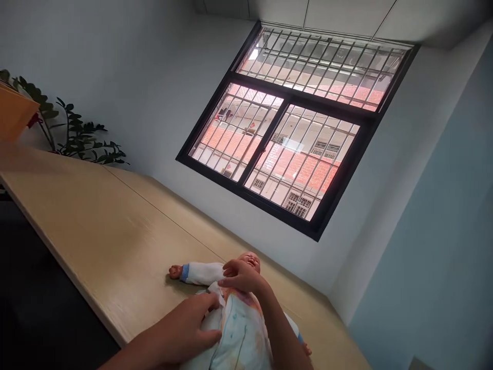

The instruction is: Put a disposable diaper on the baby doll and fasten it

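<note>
A baby doll [250,260] lies on its back on the wooden tabletop, its head toward the window. It wears a white long-sleeved garment [204,273] with blue cuffs, and a pale patterned cloth [246,329] covers its front. My left hand [188,324] is at the doll's side, thumb spread from the fingers, fingertips touching the edge of the cloth. Over the doll's upper chest, just below its face, is my right hand [244,277], fingers bent and thumb apart from them. My right forearm hides part of the doll's body. Its legs are out of view.
The long wooden tabletop [115,221] runs along the wall, with its near edge at lower left over a dark area. A leafy plant [77,139] and an orange object [15,113] are at the far left. A barred window [285,139] is set in the wall.
</note>
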A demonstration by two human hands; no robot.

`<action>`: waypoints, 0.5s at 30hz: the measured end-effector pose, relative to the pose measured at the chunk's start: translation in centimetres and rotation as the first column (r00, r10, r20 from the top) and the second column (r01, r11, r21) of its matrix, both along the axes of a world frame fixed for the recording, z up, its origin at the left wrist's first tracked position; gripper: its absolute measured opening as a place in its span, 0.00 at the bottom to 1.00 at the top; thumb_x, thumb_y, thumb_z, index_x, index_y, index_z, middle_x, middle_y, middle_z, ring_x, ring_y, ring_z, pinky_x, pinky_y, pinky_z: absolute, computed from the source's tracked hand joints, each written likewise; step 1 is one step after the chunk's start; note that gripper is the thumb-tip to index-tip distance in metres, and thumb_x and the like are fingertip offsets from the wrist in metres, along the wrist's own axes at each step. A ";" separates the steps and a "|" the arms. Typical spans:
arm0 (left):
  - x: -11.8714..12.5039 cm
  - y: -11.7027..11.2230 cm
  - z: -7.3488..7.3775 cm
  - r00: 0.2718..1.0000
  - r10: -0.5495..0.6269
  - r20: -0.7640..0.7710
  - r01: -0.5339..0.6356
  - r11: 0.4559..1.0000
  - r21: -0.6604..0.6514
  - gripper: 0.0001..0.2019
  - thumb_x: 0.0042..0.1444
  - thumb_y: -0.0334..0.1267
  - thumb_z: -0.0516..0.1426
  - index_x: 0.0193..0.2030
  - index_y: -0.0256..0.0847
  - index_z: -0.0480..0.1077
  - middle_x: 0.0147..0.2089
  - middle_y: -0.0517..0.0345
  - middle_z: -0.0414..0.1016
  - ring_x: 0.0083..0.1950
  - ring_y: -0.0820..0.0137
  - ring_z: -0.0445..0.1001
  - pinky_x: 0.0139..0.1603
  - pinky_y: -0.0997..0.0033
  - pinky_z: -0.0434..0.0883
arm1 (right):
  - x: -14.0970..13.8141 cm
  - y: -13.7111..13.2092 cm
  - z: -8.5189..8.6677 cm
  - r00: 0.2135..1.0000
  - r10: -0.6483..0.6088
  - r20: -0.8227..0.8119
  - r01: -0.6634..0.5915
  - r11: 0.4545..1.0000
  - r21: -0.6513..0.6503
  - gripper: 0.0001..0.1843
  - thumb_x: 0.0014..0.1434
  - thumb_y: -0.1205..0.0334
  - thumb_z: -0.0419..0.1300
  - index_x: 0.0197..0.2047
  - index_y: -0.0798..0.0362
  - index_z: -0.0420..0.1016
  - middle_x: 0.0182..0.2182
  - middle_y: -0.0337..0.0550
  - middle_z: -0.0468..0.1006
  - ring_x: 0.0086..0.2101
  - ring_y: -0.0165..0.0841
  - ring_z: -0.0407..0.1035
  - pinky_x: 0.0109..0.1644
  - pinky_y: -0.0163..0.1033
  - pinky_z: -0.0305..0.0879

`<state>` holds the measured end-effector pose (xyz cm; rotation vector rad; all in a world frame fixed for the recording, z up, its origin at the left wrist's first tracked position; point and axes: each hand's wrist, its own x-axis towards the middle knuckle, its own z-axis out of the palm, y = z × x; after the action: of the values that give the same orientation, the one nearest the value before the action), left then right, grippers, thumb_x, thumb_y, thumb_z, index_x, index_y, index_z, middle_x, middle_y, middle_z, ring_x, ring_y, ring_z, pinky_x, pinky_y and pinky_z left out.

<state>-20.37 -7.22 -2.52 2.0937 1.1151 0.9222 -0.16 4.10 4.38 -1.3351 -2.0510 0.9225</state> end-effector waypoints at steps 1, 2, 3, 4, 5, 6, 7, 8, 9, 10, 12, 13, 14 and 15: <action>0.1 -0.5 0.0 1.000 0.007 -0.002 -0.007 1.000 -0.005 0.13 0.50 0.46 0.62 0.43 0.50 0.74 0.46 0.64 0.82 0.46 0.61 0.79 0.46 0.66 0.74 | -0.8 0.6 0.3 0.984 0.038 0.171 -0.030 0.999 -0.045 0.20 0.33 0.58 0.81 0.32 0.48 0.83 0.31 0.41 0.81 0.34 0.38 0.72 0.36 0.39 0.62; 0.1 -0.7 -0.1 1.000 0.014 -0.007 -0.014 1.000 -0.014 0.13 0.51 0.45 0.61 0.44 0.50 0.74 0.46 0.63 0.82 0.47 0.61 0.79 0.47 0.66 0.74 | -1.5 1.2 0.5 0.939 0.082 0.335 -0.056 0.995 -0.086 0.19 0.34 0.56 0.80 0.32 0.48 0.83 0.29 0.39 0.81 0.32 0.37 0.71 0.35 0.38 0.61; 0.2 -0.8 -0.2 1.000 0.015 -0.016 -0.016 0.999 -0.038 0.13 0.51 0.46 0.61 0.44 0.50 0.74 0.47 0.63 0.82 0.47 0.60 0.79 0.48 0.65 0.74 | -2.0 1.6 0.6 0.877 0.129 0.463 -0.085 0.990 -0.115 0.18 0.36 0.53 0.80 0.31 0.48 0.83 0.28 0.38 0.80 0.31 0.35 0.70 0.34 0.38 0.60; 0.2 -0.8 -0.3 1.000 0.019 -0.025 -0.021 0.997 -0.069 0.14 0.51 0.47 0.61 0.45 0.51 0.74 0.47 0.62 0.83 0.48 0.59 0.79 0.49 0.65 0.74 | -2.4 2.0 0.5 0.827 0.172 0.535 -0.116 0.984 -0.137 0.17 0.38 0.52 0.79 0.30 0.49 0.83 0.27 0.37 0.79 0.29 0.34 0.68 0.34 0.38 0.59; 0.2 -0.7 -0.5 0.999 0.026 -0.030 -0.029 0.995 -0.099 0.16 0.50 0.48 0.62 0.46 0.51 0.74 0.49 0.60 0.83 0.50 0.58 0.79 0.50 0.64 0.75 | -2.6 2.2 0.2 0.797 0.201 0.570 -0.144 0.979 -0.145 0.16 0.39 0.51 0.79 0.29 0.49 0.83 0.25 0.35 0.78 0.28 0.32 0.67 0.33 0.37 0.58; 0.3 -0.7 -0.7 0.999 0.040 -0.031 -0.043 0.992 -0.121 0.18 0.50 0.49 0.62 0.48 0.51 0.74 0.51 0.59 0.83 0.52 0.57 0.79 0.52 0.64 0.75 | -2.7 2.4 -0.1 0.786 0.217 0.579 -0.164 0.976 -0.143 0.15 0.39 0.52 0.78 0.28 0.49 0.82 0.24 0.34 0.77 0.27 0.31 0.65 0.32 0.37 0.57; 0.4 -0.7 -1.0 0.998 0.054 -0.036 -0.058 0.989 -0.139 0.20 0.50 0.50 0.62 0.50 0.51 0.74 0.53 0.57 0.82 0.54 0.56 0.79 0.54 0.64 0.74 | -2.6 2.5 -0.5 0.790 0.222 0.572 -0.174 0.975 -0.139 0.15 0.40 0.53 0.78 0.28 0.50 0.81 0.22 0.32 0.75 0.26 0.30 0.64 0.32 0.36 0.56; 0.6 -0.8 -1.1 0.997 0.065 -0.048 -0.072 0.984 -0.163 0.21 0.50 0.51 0.62 0.50 0.51 0.73 0.54 0.56 0.82 0.55 0.55 0.78 0.56 0.63 0.74 | -2.4 2.6 -0.9 0.803 0.221 0.554 -0.177 0.975 -0.133 0.14 0.40 0.55 0.77 0.27 0.50 0.81 0.21 0.31 0.73 0.25 0.29 0.62 0.31 0.36 0.54; 0.8 -0.9 -1.3 0.996 0.077 -0.051 -0.085 0.981 -0.174 0.20 0.50 0.51 0.62 0.50 0.50 0.73 0.55 0.55 0.82 0.56 0.54 0.78 0.57 0.62 0.74 | -2.1 2.6 -1.3 0.822 0.219 0.526 -0.180 0.976 -0.126 0.13 0.41 0.56 0.77 0.28 0.51 0.80 0.20 0.30 0.71 0.25 0.28 0.61 0.30 0.35 0.53; 1.1 -1.1 -1.4 0.996 0.081 -0.044 -0.087 0.980 -0.181 0.19 0.50 0.51 0.61 0.48 0.50 0.72 0.54 0.54 0.82 0.56 0.54 0.78 0.56 0.62 0.73 | -1.8 2.5 -1.6 0.844 0.216 0.492 -0.183 0.976 -0.114 0.12 0.43 0.57 0.76 0.28 0.52 0.79 0.20 0.29 0.70 0.25 0.27 0.60 0.30 0.35 0.53; 1.5 -1.6 -1.5 0.996 0.090 -0.007 -0.090 0.978 -0.186 0.15 0.53 0.48 0.59 0.45 0.48 0.71 0.52 0.53 0.82 0.54 0.55 0.78 0.54 0.62 0.72 | -1.2 2.1 -2.1 0.887 0.178 0.426 -0.176 0.983 -0.044 0.11 0.49 0.58 0.73 0.29 0.54 0.77 0.21 0.29 0.69 0.26 0.27 0.60 0.30 0.34 0.52; 1.7 -1.8 -1.5 0.995 0.098 0.017 -0.093 0.979 -0.181 0.13 0.54 0.46 0.58 0.44 0.47 0.70 0.51 0.52 0.82 0.53 0.56 0.78 0.53 0.62 0.72 | -1.0 1.9 -2.3 0.901 0.132 0.414 -0.151 0.988 0.015 0.10 0.51 0.59 0.72 0.29 0.54 0.76 0.22 0.30 0.69 0.27 0.27 0.60 0.31 0.34 0.52; 1.9 -2.0 -1.5 0.994 0.108 0.034 -0.100 0.980 -0.170 0.11 0.55 0.44 0.56 0.44 0.45 0.69 0.49 0.52 0.82 0.52 0.57 0.78 0.52 0.62 0.71 | -0.9 1.6 -2.5 0.905 0.071 0.419 -0.113 0.991 0.077 0.10 0.53 0.60 0.71 0.29 0.55 0.75 0.23 0.30 0.68 0.27 0.27 0.60 0.31 0.34 0.52; 2.0 -2.1 -1.5 0.993 0.113 0.037 -0.105 0.981 -0.162 0.10 0.56 0.42 0.55 0.43 0.44 0.68 0.48 0.51 0.81 0.51 0.57 0.78 0.51 0.62 0.70 | -0.8 1.4 -2.7 0.901 0.004 0.434 -0.069 0.988 0.135 0.10 0.53 0.61 0.70 0.28 0.55 0.75 0.23 0.30 0.68 0.28 0.27 0.60 0.31 0.34 0.52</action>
<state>-18.38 -9.28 -4.04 1.8893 1.2477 0.8954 -1.01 5.55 1.72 -1.5279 -2.4274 0.5007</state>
